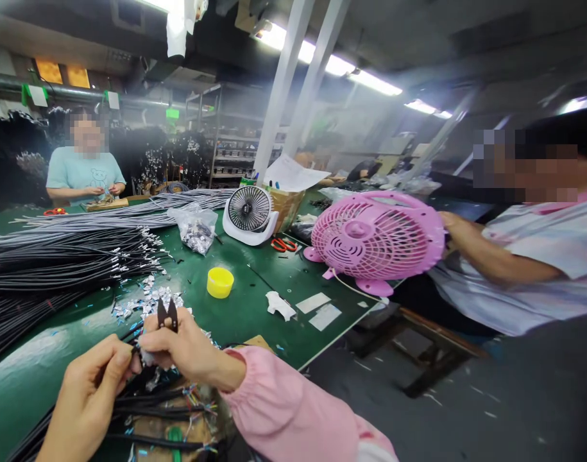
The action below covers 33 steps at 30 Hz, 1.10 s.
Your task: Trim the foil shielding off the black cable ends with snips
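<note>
My left hand (pixel 93 385) pinches the end of a black cable at the lower left. Right beside it, almost touching, my right hand (pixel 180 346) is closed with small black snips (pixel 167 314) held in it, their blades pointing up. Its fingertips meet the cable end, where foil shows between the hands. Below lie more black cables (pixel 149 407) with stripped, coloured wire ends, over a brown board (pixel 153 428) with a green object (pixel 174 443) on it. Foil scraps (pixel 151 295) are scattered behind my hands.
Black cable bundles (pixel 43 276) and grey cables (pixel 129 212) cover the left of the green table (pixel 255 321). A yellow ring (pixel 220 283), white fan (pixel 248 215), bagged parts (pixel 197 230) and red scissors (pixel 283 244) stand ahead. At right, a person holds a pink fan (pixel 374 237); another sits across.
</note>
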Available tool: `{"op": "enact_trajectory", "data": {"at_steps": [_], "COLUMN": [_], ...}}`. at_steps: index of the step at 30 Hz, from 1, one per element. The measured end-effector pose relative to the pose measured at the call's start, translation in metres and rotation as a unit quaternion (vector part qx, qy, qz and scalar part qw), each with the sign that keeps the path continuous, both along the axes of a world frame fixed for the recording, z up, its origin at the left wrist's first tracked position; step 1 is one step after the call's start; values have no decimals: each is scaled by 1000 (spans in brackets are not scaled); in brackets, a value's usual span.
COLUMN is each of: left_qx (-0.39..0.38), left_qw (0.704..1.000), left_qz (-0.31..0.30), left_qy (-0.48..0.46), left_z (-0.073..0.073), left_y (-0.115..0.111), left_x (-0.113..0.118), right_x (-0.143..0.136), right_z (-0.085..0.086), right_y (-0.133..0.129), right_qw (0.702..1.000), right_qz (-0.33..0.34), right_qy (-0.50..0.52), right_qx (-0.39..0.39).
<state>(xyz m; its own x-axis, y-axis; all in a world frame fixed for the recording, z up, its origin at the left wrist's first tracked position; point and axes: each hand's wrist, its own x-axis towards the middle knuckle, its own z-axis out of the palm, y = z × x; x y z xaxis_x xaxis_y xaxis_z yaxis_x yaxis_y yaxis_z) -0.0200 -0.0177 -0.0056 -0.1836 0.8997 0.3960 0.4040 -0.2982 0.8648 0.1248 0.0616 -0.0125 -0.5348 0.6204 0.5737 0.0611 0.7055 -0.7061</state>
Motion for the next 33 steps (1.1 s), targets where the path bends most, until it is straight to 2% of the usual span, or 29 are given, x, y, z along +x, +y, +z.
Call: {"op": "enact_trajectory", "data": {"at_steps": [3, 6, 8, 11, 12, 13, 14, 16, 18, 19, 22, 23, 25, 27, 30, 33], "left_qx": [6, -11, -1, 18, 21, 26, 33, 29, -12, -37, -77, -75, -100, -109, -109, -110], "left_qw": [999, 996, 997, 999, 999, 999, 999, 998, 996, 995, 992, 993, 989, 988, 989, 988], "left_qz": [38, 80, 75, 25, 12, 12, 20, 38, 48, 44, 25, 14, 42, 49, 53, 66], "left_qy": [-14, -33, -31, -30, -27, -26, -26, -39, -70, -85, -100, -93, -98, -99, -86, -89], "left_z": [9, 11, 8, 3, 2, 2, 2, 2, 1, 1, 3, 5, 11, 18, 22, 20], "left_y": [-5, -8, -6, 0, 2, 3, 3, 2, 1, 0, -3, -4, -7, -9, -11, -11], "left_x": [9, 17, 17, 9, 6, 3, 1, 0, 0, 1, 4, 5, 9, 14, 21, 23], "right_x": [0, 2, 0, -1, 1, 5, 9, 17, 21, 21, 16, 14, 13, 13, 15, 16], "right_z": [-3, -2, 0, 9, 12, 16, 20, 26, 27, 27, 22, 20, 14, 7, -3, -8], "right_y": [-3, -9, -12, -6, -1, 6, 12, 22, 23, 20, 5, 0, -4, -4, -2, -3], "right_qw": [999, 996, 986, 929, 907, 879, 871, 863, 864, 876, 941, 955, 970, 982, 987, 987], "right_qz": [-14, -22, -20, -29, -41, -90, -103, -124, -131, -122, -41, -9, 26, 2, -84, -106], "right_qy": [35, 72, 100, 174, 209, 279, 299, 322, 320, 296, 174, 152, 140, 137, 130, 123], "right_qx": [-31, -49, -134, -324, -363, -377, -377, -369, -366, -362, -287, -255, -195, -126, -35, -17]}}
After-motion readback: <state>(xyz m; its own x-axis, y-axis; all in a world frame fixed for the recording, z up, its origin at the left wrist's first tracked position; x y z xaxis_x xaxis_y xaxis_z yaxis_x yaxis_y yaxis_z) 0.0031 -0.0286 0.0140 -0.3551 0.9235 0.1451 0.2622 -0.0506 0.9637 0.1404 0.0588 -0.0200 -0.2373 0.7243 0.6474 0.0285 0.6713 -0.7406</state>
